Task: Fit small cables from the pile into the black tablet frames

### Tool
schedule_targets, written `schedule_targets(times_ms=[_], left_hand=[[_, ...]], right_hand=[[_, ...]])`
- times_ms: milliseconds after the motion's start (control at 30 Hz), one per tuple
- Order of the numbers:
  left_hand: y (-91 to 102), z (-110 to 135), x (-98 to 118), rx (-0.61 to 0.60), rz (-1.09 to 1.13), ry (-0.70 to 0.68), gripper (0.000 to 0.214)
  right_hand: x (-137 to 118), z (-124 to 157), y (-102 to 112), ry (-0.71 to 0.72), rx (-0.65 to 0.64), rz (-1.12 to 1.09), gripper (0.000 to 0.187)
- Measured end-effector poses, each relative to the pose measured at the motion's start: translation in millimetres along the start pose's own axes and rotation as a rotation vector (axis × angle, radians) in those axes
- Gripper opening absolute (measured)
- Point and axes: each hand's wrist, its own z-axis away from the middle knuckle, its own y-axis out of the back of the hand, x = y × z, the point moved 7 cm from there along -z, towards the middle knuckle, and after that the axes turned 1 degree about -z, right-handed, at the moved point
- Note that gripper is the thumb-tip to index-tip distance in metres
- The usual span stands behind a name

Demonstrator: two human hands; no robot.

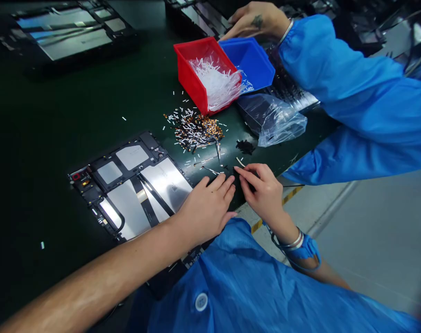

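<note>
My left hand (207, 208) rests with its fingers spread at the edge of a tablet's inner panel (127, 194), a black frame with silver metal plates. My right hand (262, 189) is just to its right, with the fingertips pinched together at the mat. I cannot tell whether they hold something small. Just above both hands lies a scattered pile of small amber and white pieces (195, 132). Metal tweezers (217, 150) lie at its edge, close to my fingers.
A red bin (188, 78) holds white strips, beside a blue bin (252, 60). A clear plastic bag (273, 122) lies nearby. A co-worker's hand (255, 21) and blue sleeve (342, 78) reach across the far side. Another panel (65, 39) lies far left. The dark bench edge drops to a grey floor (366, 231).
</note>
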Motion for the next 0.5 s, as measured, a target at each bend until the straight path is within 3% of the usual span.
schedule_targets(times_ms=[200, 367, 500], left_hand=[[2.1, 1.0, -3.3, -0.012, 0.042, 0.02, 0.052], [11.9, 4.5, -2.5, 0.079, 0.047, 0.029, 0.043], [17.0, 10.7, 11.8, 0.122, -0.053, -0.012, 0.041]], right_hand=[[14.0, -9.0, 11.8, -0.085, 0.033, -0.123, 0.014], [4.8, -19.0, 19.0, 0.018, -0.026, -0.061, 0.013], [-5.6, -25.2, 13.9, 0.104, -0.113, -0.01, 0.014]])
